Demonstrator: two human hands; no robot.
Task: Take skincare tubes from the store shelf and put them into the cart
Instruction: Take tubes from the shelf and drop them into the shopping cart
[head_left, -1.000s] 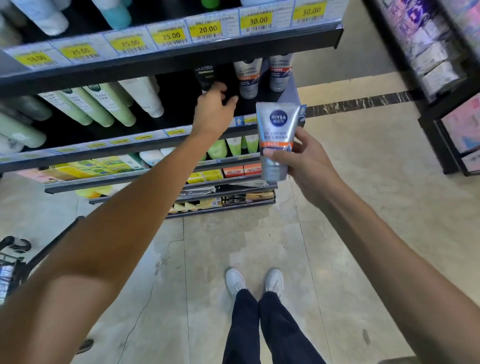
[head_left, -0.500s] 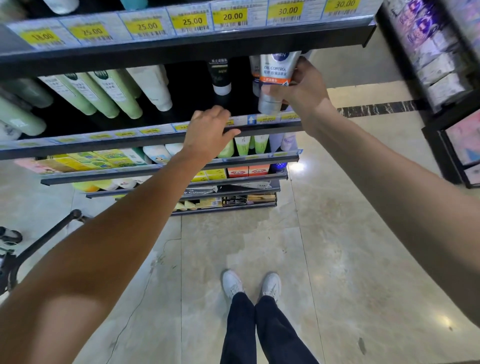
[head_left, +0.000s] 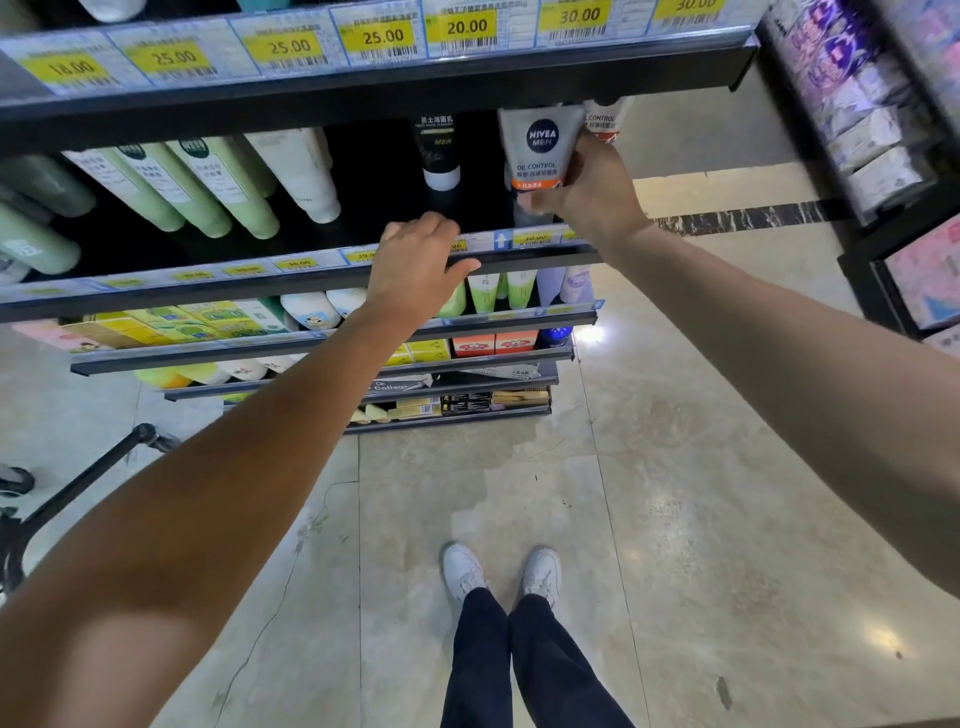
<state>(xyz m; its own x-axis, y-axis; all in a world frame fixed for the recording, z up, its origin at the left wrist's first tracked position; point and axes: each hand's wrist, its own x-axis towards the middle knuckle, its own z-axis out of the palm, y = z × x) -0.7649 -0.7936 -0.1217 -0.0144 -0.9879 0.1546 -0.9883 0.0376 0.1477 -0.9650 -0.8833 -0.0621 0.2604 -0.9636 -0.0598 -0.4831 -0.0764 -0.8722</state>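
Note:
A silver Nivea Men tube (head_left: 539, 150) with an orange band stands cap-down at the right end of the middle shelf (head_left: 311, 283). My right hand (head_left: 589, 189) grips it from the right side, fingers curled round its lower part. A second tube of the same kind (head_left: 605, 118) shows behind it. My left hand (head_left: 421, 265) rests on the shelf's front rail, fingers bent over the edge, holding no tube. A black tube (head_left: 439, 150) stands just beyond it. The cart frame (head_left: 88, 480) shows at the lower left; its basket is out of view.
Green and white tubes (head_left: 208, 187) lean on the same shelf to the left. Price labels (head_left: 384, 36) line the shelf above. Lower shelves hold boxes and tubes. Another rack (head_left: 883, 130) of packets stands at the right. My white shoes (head_left: 501, 571) stand on the tiled floor.
My right hand carried the Nivea tube from in front of the shelf up onto the shelf's right end. My left hand drew back from the black tube and dropped onto the shelf rail.

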